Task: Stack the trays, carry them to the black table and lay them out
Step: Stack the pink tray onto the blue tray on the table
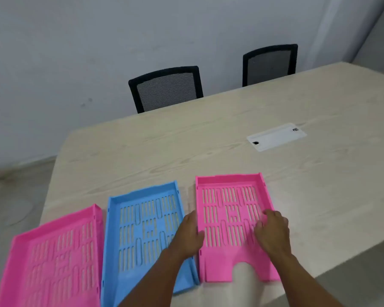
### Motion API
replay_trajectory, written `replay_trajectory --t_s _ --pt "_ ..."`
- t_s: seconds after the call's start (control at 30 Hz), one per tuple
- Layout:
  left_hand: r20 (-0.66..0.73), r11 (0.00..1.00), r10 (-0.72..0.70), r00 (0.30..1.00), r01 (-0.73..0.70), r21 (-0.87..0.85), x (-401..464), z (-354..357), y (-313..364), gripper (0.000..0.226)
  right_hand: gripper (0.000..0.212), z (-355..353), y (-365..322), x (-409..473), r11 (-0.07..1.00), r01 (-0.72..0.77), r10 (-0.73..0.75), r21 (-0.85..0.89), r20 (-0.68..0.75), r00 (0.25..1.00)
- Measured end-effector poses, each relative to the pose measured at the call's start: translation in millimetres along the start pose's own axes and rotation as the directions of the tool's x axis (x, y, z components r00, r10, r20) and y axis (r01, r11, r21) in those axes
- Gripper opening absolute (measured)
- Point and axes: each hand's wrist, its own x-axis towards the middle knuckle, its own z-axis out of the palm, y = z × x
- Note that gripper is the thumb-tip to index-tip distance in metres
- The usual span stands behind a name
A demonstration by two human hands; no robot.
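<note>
Both hands on the right pink tray (231,209) now: left hand (187,234) curled round its left rim, right hand (273,229) bent-fingered at its right side, grip unclear. It sits flat near the table's (208,140) front edge, the blue tray (142,229) beside it and another pink tray (53,258) beyond. Stacking looks just begun; next, lift it onto the blue.
</note>
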Motion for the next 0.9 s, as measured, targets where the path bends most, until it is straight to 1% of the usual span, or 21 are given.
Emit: replay_trajectory --t_s 0.03,0.07,0.17,0.27,0.33,0.4,0.5,0.57,0.67,0.77,0.9 --pt "-0.016 1.000 0.018 1.000 -0.018 -0.010 4.3 5.4 -5.0 0.066 0.042 -0.6 3.1 -2.9 1.000 -0.009 0.009 0.003 -0.017 1.000" --pt "0.001 1.000 0.007 1.000 -0.007 -0.013 6.5 8.4 -7.8 0.071 0.043 -1.8 4.9 -6.4 1.000 -0.017 0.017 0.006 -0.044 0.999" --pt "0.067 0.992 -0.113 0.991 0.116 -0.051 8.9 20.4 -6.8 0.083 0.050 4.1 17.3 -14.1 0.998 -0.026 0.028 0.052 -0.045 0.999" --pt "0.083 0.955 -0.258 0.963 0.267 -0.128 3.0 22.8 15.1 0.092 0.058 7.8 25.8 -16.3 0.983 -0.102 0.103 0.152 0.000 0.995" --pt "0.091 0.936 -0.299 0.950 0.310 -0.166 7.2 28.4 16.4 0.088 0.057 8.4 28.8 -17.7 0.975 -0.140 0.142 0.174 -0.003 0.990" --pt "0.073 0.925 -0.313 0.947 0.322 -0.202 8.7 31.2 16.4 0.077 0.053 5.7 30.6 -17.7 0.973 -0.157 0.164 0.168 -0.027 0.986" --pt "0.058 0.901 -0.303 0.951 0.305 -0.309 7.5 31.7 17.4 0.054 0.039 -1.1 35.1 -13.6 0.984 -0.148 0.157 0.103 -0.085 0.984" --pt "0.023 0.880 -0.277 0.960 0.264 -0.394 8.2 31.0 19.3 0.050 0.025 -6.2 35.3 -9.7 0.986 -0.153 0.159 0.060 -0.108 0.981" --pt "-0.042 0.857 -0.257 0.965 0.208 -0.471 8.2 24.8 26.7 0.047 0.014 -14.6 27.7 -1.9 0.991 -0.124 0.129 0.049 -0.133 0.983" --pt "-0.121 0.864 -0.246 0.962 0.161 -0.477 7.8 15.5 27.4 0.041 0.011 -19.7 13.4 4.2 0.993 -0.087 0.099 0.076 -0.167 0.981" --pt "-0.200 0.864 -0.278 0.940 0.153 -0.479 2.9 -4.2 12.1 0.037 0.016 -16.6 -10.5 8.7 0.993 -0.023 0.046 0.117 -0.197 0.979"
